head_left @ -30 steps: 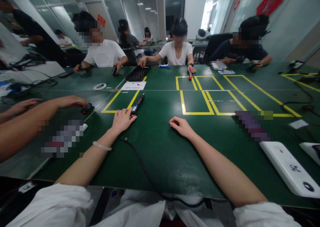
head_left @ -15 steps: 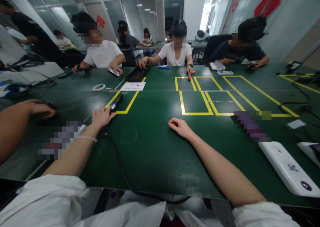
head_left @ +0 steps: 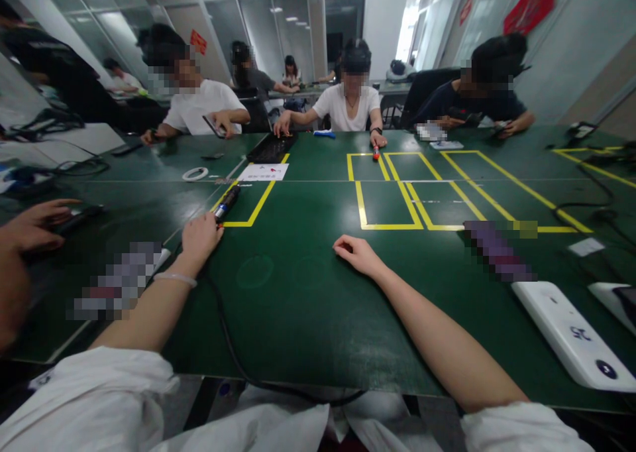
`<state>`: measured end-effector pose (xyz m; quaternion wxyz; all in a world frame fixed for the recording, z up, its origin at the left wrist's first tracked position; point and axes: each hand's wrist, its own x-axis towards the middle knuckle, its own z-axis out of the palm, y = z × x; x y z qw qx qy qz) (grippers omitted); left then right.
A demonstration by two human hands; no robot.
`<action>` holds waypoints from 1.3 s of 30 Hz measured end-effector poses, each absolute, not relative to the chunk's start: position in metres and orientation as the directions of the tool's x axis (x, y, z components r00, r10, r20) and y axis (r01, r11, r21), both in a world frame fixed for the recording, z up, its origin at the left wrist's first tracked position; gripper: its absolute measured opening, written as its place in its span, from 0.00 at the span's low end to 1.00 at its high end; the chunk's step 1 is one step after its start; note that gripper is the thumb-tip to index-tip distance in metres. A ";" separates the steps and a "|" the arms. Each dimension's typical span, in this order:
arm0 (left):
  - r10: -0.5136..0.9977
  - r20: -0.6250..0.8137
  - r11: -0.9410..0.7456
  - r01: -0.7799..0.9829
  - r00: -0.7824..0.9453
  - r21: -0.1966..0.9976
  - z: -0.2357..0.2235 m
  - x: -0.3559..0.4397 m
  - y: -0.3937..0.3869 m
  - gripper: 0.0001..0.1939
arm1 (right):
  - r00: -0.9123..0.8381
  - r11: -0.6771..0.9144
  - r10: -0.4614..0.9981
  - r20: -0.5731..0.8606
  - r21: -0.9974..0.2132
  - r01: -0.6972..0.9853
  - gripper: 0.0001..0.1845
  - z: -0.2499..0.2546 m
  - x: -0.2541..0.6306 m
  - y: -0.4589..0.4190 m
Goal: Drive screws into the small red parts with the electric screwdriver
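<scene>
My left hand [head_left: 200, 240] is closed on the near end of a slim black, silver and blue cylindrical tool [head_left: 227, 204]. The tool lies slanted, its dark far end along the left strip of the small yellow-taped frame [head_left: 258, 205]. Its near end is hidden under my fingers, and the exact kind is hard to make out. A black cable [head_left: 223, 319] runs from beside this hand to the table's near edge. My right hand [head_left: 360, 254] rests on the green table [head_left: 293, 319], fingers curled with nothing visible in them.
On my left, a co-worker's hand [head_left: 37, 223] is over a dark device. A blurred-out phone-like object [head_left: 124, 273] lies near my left forearm. White power bank [head_left: 566, 333] stands right. A paper sheet [head_left: 263, 171] and a tape roll [head_left: 195, 173] lie farther back. People sit opposite.
My left hand has moved left with the tool, bringing it onto the yellow frame's left strip, and the cable has shifted left. My right hand stays put. The co-worker's arm on the left has drawn back.
</scene>
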<state>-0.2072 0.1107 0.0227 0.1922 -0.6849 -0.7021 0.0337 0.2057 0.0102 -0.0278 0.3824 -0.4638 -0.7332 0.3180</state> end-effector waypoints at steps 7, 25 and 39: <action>0.985 0.114 0.152 0.962 -0.128 -0.226 0.034 -0.207 0.117 0.21 | -0.281 0.380 0.919 0.277 -0.815 0.438 0.09 -0.029 0.206 0.010; 0.799 0.072 -0.449 0.511 0.597 0.733 0.031 0.010 0.052 0.21 | -0.295 0.355 0.920 0.260 -0.871 0.340 0.14 -0.031 0.206 0.011; 0.765 -0.012 -0.226 0.286 0.644 0.931 -0.010 0.013 0.043 0.29 | -0.368 0.371 0.893 0.259 -0.886 0.278 0.11 -0.027 0.205 0.009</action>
